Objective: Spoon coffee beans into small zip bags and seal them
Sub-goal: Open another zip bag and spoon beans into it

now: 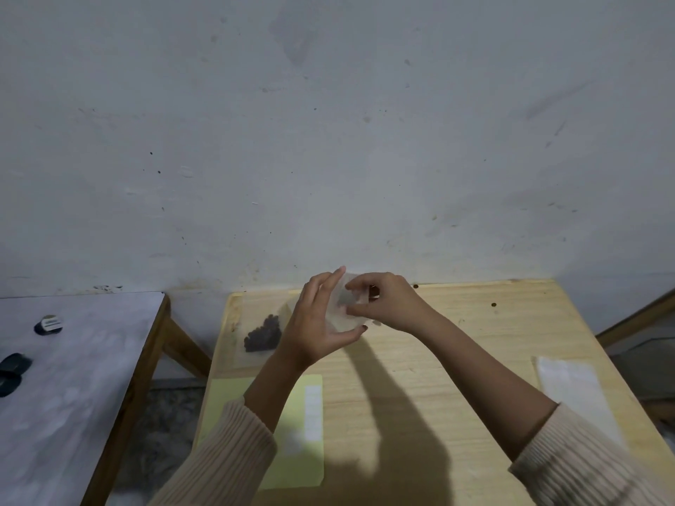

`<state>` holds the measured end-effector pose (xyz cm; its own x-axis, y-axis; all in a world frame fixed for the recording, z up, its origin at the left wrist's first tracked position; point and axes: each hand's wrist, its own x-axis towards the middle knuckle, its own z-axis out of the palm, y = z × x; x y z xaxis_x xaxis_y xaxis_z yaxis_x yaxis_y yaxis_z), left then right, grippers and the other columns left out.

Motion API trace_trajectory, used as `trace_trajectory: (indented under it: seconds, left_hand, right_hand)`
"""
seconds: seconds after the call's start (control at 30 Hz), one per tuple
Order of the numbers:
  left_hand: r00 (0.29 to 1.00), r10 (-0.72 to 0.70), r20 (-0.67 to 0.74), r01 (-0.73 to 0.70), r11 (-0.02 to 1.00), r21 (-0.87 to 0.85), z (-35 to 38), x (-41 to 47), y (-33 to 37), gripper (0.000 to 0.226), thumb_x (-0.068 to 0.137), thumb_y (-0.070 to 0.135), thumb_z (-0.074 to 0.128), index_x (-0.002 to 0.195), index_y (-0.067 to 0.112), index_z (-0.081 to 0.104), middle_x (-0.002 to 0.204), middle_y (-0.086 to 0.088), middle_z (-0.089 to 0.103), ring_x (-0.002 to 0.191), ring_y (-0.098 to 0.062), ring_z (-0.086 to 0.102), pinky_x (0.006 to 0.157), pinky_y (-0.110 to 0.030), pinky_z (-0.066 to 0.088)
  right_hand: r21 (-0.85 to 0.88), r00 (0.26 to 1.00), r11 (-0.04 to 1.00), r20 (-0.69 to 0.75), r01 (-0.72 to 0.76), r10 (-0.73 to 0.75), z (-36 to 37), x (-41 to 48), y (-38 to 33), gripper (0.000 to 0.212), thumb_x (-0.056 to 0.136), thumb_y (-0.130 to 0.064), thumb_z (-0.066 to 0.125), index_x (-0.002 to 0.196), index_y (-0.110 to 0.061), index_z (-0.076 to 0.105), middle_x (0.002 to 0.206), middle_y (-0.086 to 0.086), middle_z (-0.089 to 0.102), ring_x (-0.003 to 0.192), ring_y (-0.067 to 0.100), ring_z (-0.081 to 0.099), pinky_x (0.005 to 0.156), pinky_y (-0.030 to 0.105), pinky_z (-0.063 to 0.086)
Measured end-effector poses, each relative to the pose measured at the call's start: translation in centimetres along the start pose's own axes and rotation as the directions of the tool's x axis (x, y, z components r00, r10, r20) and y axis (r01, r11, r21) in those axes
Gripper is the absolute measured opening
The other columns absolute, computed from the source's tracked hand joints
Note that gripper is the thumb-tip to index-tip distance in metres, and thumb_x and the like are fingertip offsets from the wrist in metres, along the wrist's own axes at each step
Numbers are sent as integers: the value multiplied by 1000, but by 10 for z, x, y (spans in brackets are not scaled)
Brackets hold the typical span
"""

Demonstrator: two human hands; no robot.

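Observation:
A small clear zip bag (341,308) is held up above the far part of the wooden table (456,345). My left hand (317,323) cradles it from the left and below, thumb under its bottom edge. My right hand (383,301) pinches the bag's upper right part with fingertips. I cannot tell what the bag contains. A pile of dark coffee beans (263,334) lies inside a larger clear bag flat on the table, just left of my left hand. No spoon is visible.
A pale yellow sheet (307,432) lies near the table's front left. A stack of clear bags (573,388) rests at the right edge. A grey side table (73,378) to the left carries small dark objects (12,367). A wall stands directly behind.

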<state>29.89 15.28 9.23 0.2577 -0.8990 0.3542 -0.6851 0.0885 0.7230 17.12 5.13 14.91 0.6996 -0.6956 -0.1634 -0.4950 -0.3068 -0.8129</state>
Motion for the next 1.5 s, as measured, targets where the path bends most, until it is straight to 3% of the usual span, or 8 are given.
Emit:
trace_trajectory:
  seconds: [0.13,0.27,0.4,0.6,0.8,1.03,1.23,1.5]
  left_hand:
    - [995,30,-98,-18,991,129,-11,-11,-23,87,67,41,77,139,12,38,124,-4,46,116,-13,47,100,-16,35]
    - [990,-76,-120,101,971,216,-22,-24,-45,91,60,50,69,138,18,35,121,-8,51,112,-5,39,98,-15,30]
    - [982,-123,-142,152,963,220,-25,-38,-64,93,60,52,68,139,24,28,125,-8,47,117,-11,36,100,-13,20]
    - [979,-152,-133,176,964,198,-22,-48,-73,91,60,52,68,138,25,29,124,-2,46,114,-13,41,97,-28,34]
    - [981,-166,-96,182,964,192,-21,-48,-78,93,60,53,69,138,26,27,125,-2,46,115,-15,41,96,-32,36]
    - [984,-172,-45,177,942,285,-9,-42,-81,106,56,40,83,142,28,23,126,-10,44,116,-17,35,98,-32,34]
    - [984,-176,-20,169,897,408,4,-24,-69,110,43,36,88,138,7,40,111,-19,52,102,-32,50,91,-42,45]
    - [981,-184,62,158,942,297,36,-4,-40,110,61,39,81,147,17,17,134,-11,33,126,-22,27,105,-30,25]
  right_hand:
    - [291,995,956,-100,25,5,9,3,20,11,82,-14,69,92,-14,71,92,-2,70,86,12,66,69,14,49]
    - [-24,942,998,-332,-64,53,15,12,71,21,82,-16,68,102,-12,69,99,7,65,94,22,62,80,25,45]
    - [-170,947,950,-233,-263,221,30,16,103,39,85,-21,65,121,-9,59,104,18,64,98,29,60,81,28,41]
    - [319,862,920,-373,-227,342,57,24,103,12,83,-6,61,91,-9,68,74,9,68,58,8,63,64,18,51]
    - [809,727,562,-281,-172,627,70,39,100,21,89,0,48,74,-2,63,64,12,59,57,20,56,59,21,52]
    - [963,695,257,-130,-82,708,57,31,98,20,89,3,44,72,2,55,62,12,50,43,14,49,49,19,46]
    - [914,783,399,-194,-75,592,23,10,80,20,88,0,45,76,1,60,59,11,54,44,13,50,45,16,43]
    - [697,899,717,-321,12,297,-14,-25,62,22,87,7,46,75,1,64,57,14,56,42,15,52,44,20,42]
